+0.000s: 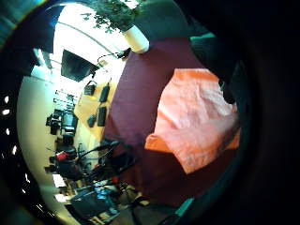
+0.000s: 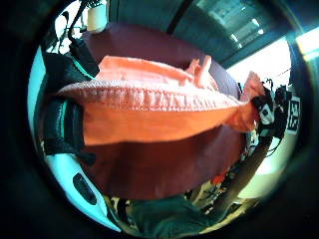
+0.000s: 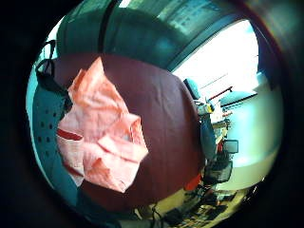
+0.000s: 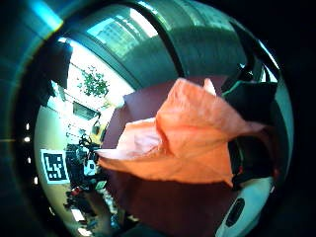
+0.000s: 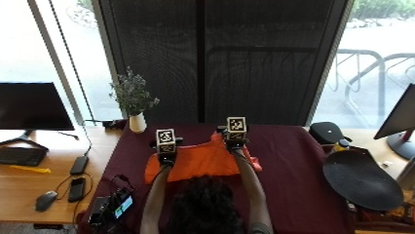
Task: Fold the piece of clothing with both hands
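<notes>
Orange garment (image 5: 195, 165), soft and light, centred on maroon tablecloth (image 5: 285, 161); far hem pinched by left hand (image 5: 166, 155) at 10 o'clock, right hand (image 5: 235, 142) at 2. Best held by hem corners.

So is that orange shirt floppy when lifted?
Probably very floppy: the orange shirt sags and creases between the left hand and right hand. Likely light too, since a pinched hem seems to carry it.
</notes>
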A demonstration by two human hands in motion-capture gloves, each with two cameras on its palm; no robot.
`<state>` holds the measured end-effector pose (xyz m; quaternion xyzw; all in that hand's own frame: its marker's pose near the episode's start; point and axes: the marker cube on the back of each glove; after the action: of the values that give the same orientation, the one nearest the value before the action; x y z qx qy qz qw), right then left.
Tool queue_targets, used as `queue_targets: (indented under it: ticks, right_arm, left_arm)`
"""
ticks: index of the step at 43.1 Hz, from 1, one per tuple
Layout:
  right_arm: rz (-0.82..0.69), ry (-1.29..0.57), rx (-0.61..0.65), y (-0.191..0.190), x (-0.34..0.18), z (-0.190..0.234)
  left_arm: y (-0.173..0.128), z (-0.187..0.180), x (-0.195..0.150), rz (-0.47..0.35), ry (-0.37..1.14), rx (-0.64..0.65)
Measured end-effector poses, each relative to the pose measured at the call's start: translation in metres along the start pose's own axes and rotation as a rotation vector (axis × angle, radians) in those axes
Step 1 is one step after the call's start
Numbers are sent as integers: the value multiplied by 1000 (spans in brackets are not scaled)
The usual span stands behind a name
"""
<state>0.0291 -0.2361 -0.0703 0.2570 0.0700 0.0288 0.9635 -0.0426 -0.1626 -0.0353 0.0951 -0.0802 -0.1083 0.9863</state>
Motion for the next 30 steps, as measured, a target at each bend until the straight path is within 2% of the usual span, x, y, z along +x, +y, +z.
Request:
queue_targets:
  ticks: [3, 6, 9, 12, 14, 17, 20, 23, 30]
  right_arm:
    - [8, 10, 98, -20, -12, 16]
    - [22, 41, 127, -36, -15, 43]
    - [19, 38, 115, -48, -20, 70]
    - [-15, -24, 21, -45, -28, 88]
    - [-22, -35, -85, -35, -28, 100]
    - [12, -13, -197, -27, -22, 121]
    - [32, 14, -237, -25, -17, 138]
    - [35, 25, -233, -25, -15, 146]
    - [7, -27, -126, -22, -10, 128]
  left_arm:
    - [0, 12, 7, -17, 47, -41]
    - [-13, 46, 14, -24, 49, -93]
    - [-36, 61, 18, -12, 21, -8]
    - [-61, 65, 11, -19, -54, 139]
    - [-69, 71, 9, -15, -75, 171]
    - [-72, 82, 16, 15, -32, 145]
    - [-71, 92, 14, 16, -42, 94]
    - [-74, 97, 7, -8, -74, 103]
    - [-77, 90, 29, 8, 77, 234]
